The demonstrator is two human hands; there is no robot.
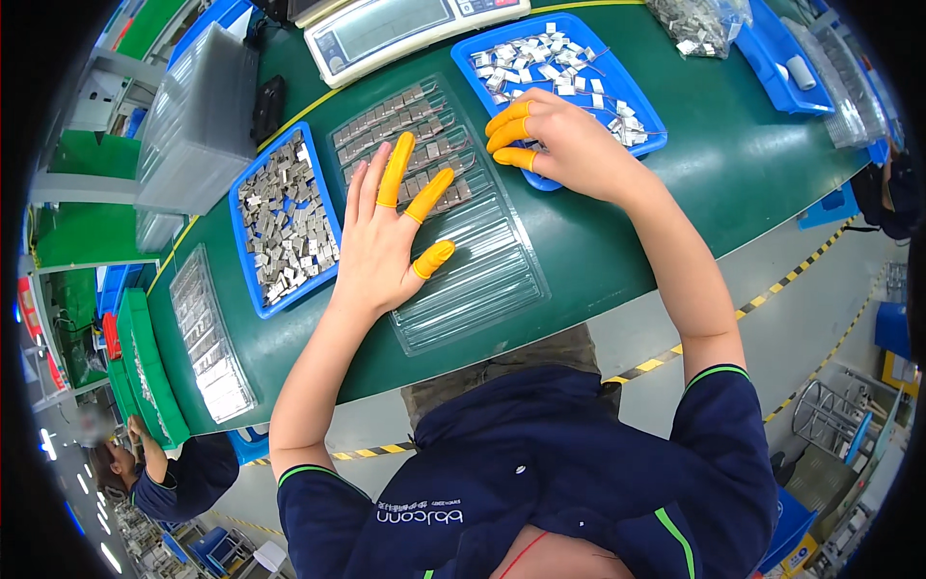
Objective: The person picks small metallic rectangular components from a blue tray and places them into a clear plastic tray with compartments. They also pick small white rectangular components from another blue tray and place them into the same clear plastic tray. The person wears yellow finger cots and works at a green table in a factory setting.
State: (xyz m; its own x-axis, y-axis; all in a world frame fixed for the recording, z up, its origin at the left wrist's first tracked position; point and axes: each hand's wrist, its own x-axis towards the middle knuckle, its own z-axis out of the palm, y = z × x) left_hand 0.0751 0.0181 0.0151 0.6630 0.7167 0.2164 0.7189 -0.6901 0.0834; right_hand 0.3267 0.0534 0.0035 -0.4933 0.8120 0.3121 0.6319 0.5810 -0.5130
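My left hand (378,246) is spread over a clear plastic blister tray (473,280), with yellow finger cots on the thumb and two fingers. Rows of small grey metal pieces with wires (386,121) fill the tray's far part, and its near grooves show bare. Over the near left edge of a blue bin (648,106) is my right hand (555,140), also in yellow finger cots. Its thumb stands a little apart from the bent fingers, and I see nothing between them. White connectors with short wires (550,72) lie loose in that bin.
Left of the blister tray, another blue bin (333,227) holds many grey metal pieces (285,217). A scale (386,34) stands at the back, beside stacked clear trays (198,125). At far right is a smaller blue bin (786,68). Another person (183,478) works at lower left.
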